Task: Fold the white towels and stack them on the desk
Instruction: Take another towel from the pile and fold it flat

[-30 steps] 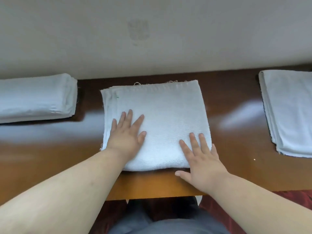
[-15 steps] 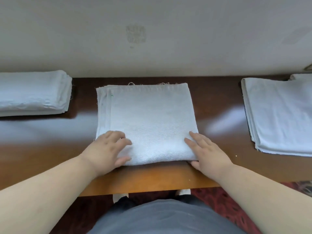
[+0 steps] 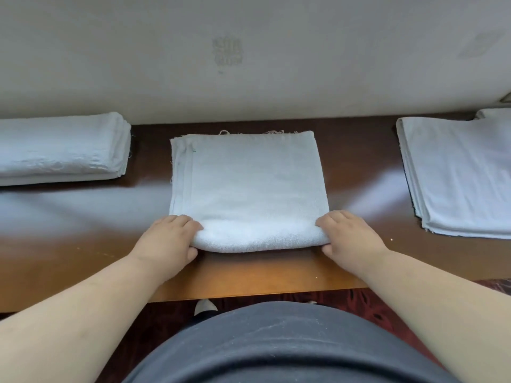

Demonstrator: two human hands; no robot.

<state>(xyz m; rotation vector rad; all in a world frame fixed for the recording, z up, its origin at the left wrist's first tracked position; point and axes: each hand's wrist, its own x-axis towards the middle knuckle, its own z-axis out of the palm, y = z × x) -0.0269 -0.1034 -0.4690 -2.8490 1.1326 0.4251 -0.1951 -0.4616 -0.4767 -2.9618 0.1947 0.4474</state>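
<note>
The left hand and right hand each pinch the folded towel's near corners (fingers above, thumbs beneath); its frayed edge faces the wall.

The towel lies on the bench, reaching from between the hands to the wall beyond them. The left hand grips its near left corner, the right hand its near right corner, fingers on top and thumbs below the near fold. Well to the left of the left hand, farther back, a stack lies on the bench against the wall. Well to the right of the right hand, a pile lies on the bench, running out of view. The bench edge lies just behind the wrists.
</note>
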